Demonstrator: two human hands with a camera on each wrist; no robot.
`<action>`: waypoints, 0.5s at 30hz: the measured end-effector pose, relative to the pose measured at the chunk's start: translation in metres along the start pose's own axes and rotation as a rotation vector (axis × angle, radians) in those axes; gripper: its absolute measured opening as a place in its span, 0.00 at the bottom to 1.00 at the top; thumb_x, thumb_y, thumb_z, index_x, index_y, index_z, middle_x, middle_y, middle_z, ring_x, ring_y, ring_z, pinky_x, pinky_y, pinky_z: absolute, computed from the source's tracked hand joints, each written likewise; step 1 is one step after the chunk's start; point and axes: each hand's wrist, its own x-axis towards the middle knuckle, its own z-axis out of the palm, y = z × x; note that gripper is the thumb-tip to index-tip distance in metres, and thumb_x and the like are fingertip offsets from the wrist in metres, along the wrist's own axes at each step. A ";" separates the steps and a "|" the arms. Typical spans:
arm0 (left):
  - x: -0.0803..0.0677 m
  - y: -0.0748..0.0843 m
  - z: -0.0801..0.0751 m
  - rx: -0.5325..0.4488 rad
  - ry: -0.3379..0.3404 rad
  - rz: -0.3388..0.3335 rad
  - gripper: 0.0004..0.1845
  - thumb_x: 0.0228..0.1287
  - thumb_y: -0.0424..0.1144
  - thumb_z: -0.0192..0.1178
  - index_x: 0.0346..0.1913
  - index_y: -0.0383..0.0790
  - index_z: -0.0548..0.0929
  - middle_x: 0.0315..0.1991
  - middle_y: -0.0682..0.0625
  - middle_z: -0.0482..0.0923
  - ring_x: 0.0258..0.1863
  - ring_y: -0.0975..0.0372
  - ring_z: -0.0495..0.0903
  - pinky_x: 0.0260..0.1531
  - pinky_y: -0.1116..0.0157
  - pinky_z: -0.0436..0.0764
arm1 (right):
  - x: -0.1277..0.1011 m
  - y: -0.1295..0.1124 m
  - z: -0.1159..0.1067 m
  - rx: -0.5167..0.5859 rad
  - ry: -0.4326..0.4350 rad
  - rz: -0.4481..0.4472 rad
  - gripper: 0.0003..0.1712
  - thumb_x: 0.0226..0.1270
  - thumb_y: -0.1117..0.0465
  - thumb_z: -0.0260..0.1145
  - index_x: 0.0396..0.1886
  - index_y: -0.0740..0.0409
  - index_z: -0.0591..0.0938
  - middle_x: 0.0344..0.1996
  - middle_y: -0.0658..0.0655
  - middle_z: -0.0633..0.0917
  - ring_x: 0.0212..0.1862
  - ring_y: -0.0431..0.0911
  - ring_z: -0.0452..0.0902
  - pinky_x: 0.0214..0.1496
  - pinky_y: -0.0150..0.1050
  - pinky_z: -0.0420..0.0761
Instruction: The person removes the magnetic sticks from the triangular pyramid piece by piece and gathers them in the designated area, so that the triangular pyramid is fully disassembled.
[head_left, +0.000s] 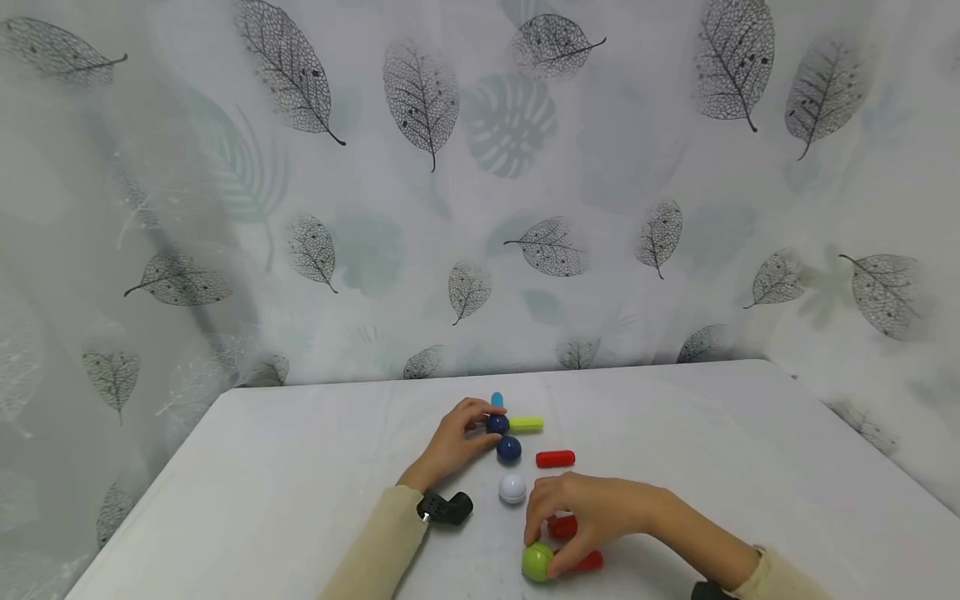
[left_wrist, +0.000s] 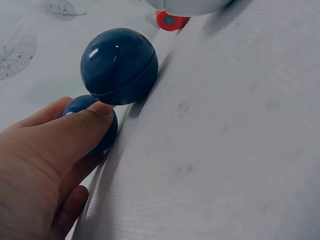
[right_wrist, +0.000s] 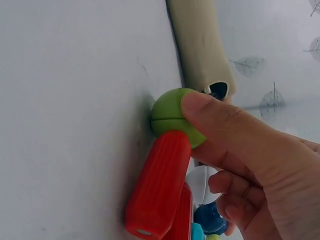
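Note:
My left hand [head_left: 456,440] pinches the farther dark blue ball [head_left: 497,424] between thumb and fingers. Just nearer sits a second dark blue ball [head_left: 508,450], large in the left wrist view [left_wrist: 119,65]. My right hand [head_left: 592,512] grips a green ball [head_left: 536,563] with a seam round it, thumb and fingertips on its sides. In the right wrist view, a ribbed red handle [right_wrist: 160,185] has its end right at the green ball [right_wrist: 170,112]. Between the hands lies a white ball [head_left: 512,488]. The balls form a rough column.
Another red handle [head_left: 555,459] lies right of the blue balls, and a third [head_left: 562,527] is partly hidden by my right hand. A yellow-green stick [head_left: 527,423] and a light blue one [head_left: 497,399] lie at the far end. Leaf-patterned curtain [head_left: 480,208] hangs behind the white table [head_left: 712,442].

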 end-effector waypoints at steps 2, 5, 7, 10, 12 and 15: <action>0.000 0.000 0.000 -0.003 0.003 -0.001 0.19 0.61 0.33 0.68 0.56 0.40 0.82 0.51 0.45 0.76 0.50 0.54 0.81 0.52 0.55 0.78 | -0.001 -0.001 0.001 -0.015 0.005 -0.015 0.13 0.65 0.52 0.69 0.47 0.51 0.85 0.42 0.44 0.84 0.46 0.31 0.73 0.50 0.29 0.77; 0.000 0.000 0.000 -0.006 0.010 -0.001 0.19 0.60 0.33 0.68 0.55 0.41 0.82 0.51 0.46 0.76 0.50 0.54 0.81 0.52 0.54 0.78 | -0.002 -0.005 0.003 -0.039 0.019 -0.034 0.13 0.67 0.53 0.68 0.47 0.52 0.84 0.39 0.46 0.83 0.41 0.31 0.73 0.44 0.26 0.77; 0.000 0.000 0.000 -0.009 0.010 -0.002 0.19 0.60 0.33 0.68 0.55 0.41 0.82 0.51 0.45 0.76 0.50 0.54 0.81 0.52 0.54 0.78 | -0.004 -0.007 0.006 -0.055 0.029 -0.036 0.13 0.67 0.54 0.67 0.48 0.53 0.83 0.37 0.47 0.82 0.39 0.30 0.71 0.41 0.25 0.77; 0.000 -0.001 0.001 -0.008 0.000 -0.007 0.19 0.61 0.33 0.67 0.56 0.41 0.81 0.52 0.45 0.76 0.51 0.54 0.80 0.53 0.54 0.78 | -0.009 -0.011 0.011 -0.045 0.039 -0.017 0.15 0.67 0.53 0.67 0.49 0.53 0.83 0.36 0.46 0.81 0.38 0.29 0.70 0.39 0.24 0.77; 0.000 -0.001 0.002 -0.009 -0.008 -0.014 0.19 0.62 0.34 0.66 0.56 0.41 0.81 0.53 0.45 0.75 0.52 0.54 0.80 0.54 0.54 0.77 | -0.013 -0.014 0.016 -0.044 0.052 -0.001 0.16 0.68 0.52 0.66 0.51 0.52 0.83 0.39 0.45 0.82 0.40 0.29 0.71 0.41 0.25 0.78; 0.000 -0.002 0.002 -0.016 -0.012 -0.021 0.19 0.62 0.34 0.66 0.57 0.41 0.81 0.53 0.45 0.75 0.52 0.54 0.79 0.55 0.54 0.77 | -0.020 -0.016 0.025 -0.041 0.080 0.035 0.17 0.70 0.50 0.64 0.54 0.50 0.82 0.43 0.43 0.82 0.44 0.30 0.71 0.43 0.26 0.78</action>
